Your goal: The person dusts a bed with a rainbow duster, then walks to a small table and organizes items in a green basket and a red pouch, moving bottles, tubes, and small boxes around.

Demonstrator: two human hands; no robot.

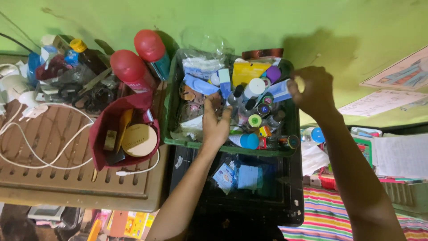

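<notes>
Hands sorting through a green plastic crate point(171, 129) crowded with small bottles and tubes.

Left hand point(215, 124) rests fingers-down among the clutter, loosely open, clamped on nothing; right hand point(315, 89) hovers over the crate's far corner, fingertips pinched together, on what I cannot tell; a pale blue tube point(280, 90) lies just beside that pinch; lifting single items straight up would likely keep neighbouring upright bottles from toppling.
</notes>
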